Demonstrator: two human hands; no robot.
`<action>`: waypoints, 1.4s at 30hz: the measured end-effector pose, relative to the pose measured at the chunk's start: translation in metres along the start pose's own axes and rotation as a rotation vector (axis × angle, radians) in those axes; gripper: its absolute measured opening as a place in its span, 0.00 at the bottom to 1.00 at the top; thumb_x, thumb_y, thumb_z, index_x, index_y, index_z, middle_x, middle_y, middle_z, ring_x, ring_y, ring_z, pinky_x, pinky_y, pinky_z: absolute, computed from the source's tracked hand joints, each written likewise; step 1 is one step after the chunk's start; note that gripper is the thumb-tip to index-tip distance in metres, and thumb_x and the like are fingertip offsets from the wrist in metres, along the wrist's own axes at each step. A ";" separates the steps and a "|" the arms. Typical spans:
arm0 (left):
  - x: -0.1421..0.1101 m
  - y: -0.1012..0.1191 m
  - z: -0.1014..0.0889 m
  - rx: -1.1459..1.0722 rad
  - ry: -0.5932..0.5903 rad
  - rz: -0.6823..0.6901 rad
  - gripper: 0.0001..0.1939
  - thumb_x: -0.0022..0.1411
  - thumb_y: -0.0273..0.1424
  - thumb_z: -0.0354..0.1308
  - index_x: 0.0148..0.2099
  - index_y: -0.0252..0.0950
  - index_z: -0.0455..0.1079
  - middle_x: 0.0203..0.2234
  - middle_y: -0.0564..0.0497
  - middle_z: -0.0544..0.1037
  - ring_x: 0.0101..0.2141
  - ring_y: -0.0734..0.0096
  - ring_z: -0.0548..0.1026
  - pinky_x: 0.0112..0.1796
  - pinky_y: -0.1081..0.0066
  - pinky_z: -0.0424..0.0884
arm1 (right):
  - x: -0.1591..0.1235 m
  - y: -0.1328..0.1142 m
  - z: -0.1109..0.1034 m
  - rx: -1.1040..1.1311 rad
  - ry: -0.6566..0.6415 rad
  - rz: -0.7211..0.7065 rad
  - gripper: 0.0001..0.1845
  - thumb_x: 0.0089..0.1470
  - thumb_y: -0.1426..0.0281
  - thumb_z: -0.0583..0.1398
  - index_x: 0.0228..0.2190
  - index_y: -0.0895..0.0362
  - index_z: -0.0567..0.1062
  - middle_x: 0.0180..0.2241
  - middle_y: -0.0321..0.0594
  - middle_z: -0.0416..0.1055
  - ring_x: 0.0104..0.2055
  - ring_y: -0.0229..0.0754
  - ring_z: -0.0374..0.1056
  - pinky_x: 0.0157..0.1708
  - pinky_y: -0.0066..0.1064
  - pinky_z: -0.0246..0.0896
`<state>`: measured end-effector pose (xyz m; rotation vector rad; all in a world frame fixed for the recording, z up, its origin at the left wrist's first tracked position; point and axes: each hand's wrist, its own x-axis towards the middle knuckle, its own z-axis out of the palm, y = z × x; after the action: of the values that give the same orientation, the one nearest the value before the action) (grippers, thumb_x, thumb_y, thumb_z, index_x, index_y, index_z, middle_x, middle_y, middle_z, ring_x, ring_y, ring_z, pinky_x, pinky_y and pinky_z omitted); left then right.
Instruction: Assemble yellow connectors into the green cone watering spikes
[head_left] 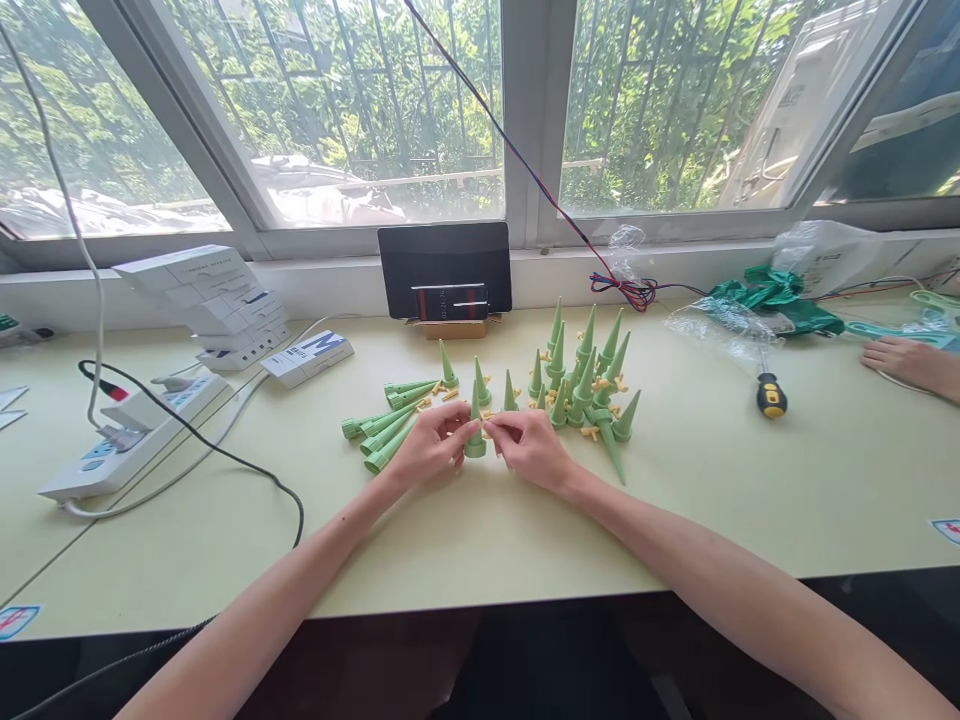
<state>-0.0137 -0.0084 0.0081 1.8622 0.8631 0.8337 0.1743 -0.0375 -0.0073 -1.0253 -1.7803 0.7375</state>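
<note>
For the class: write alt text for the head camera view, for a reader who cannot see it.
Both hands, left hand and right hand, hold one green cone upright on a pale table, between lying cones and standing cones.

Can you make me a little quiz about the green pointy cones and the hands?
1. True or false: both hands hold the same upright green plastic cone.
2. Which side of the left hand has green cones lying flat: A) left, B) right?
3. What tool with a black and yellow handle lies toward the table's right side?

Key:
1. True; the right hand grips it too.
2. A; the standing cluster of green cones is to the right.
3. A screwdriver on the pale yellow table.
</note>
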 end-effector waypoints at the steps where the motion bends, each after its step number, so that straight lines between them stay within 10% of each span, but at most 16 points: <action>1: 0.000 0.000 0.000 0.002 0.005 -0.001 0.15 0.65 0.41 0.57 0.34 0.34 0.66 0.24 0.56 0.69 0.16 0.79 0.70 0.18 0.76 0.69 | 0.000 0.000 0.000 -0.012 0.001 -0.008 0.20 0.61 0.67 0.53 0.18 0.55 0.64 0.13 0.31 0.59 0.18 0.34 0.54 0.24 0.28 0.51; 21: 0.001 -0.007 0.003 0.116 0.081 0.123 0.11 0.65 0.37 0.58 0.38 0.33 0.71 0.27 0.51 0.70 0.26 0.75 0.70 0.28 0.71 0.79 | 0.003 -0.008 -0.002 0.428 -0.056 0.385 0.19 0.57 0.64 0.57 0.17 0.56 0.67 0.13 0.31 0.63 0.11 0.33 0.56 0.11 0.26 0.54; 42: 0.001 -0.007 0.000 -0.001 0.015 0.046 0.13 0.65 0.39 0.58 0.36 0.34 0.69 0.25 0.55 0.68 0.20 0.77 0.71 0.22 0.73 0.76 | -0.002 0.001 0.003 0.011 0.040 -0.041 0.22 0.61 0.70 0.53 0.16 0.56 0.62 0.12 0.30 0.59 0.16 0.32 0.55 0.23 0.26 0.52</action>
<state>-0.0150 -0.0053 0.0023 1.8832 0.8321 0.8768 0.1725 -0.0384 -0.0104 -0.9865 -1.7556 0.6960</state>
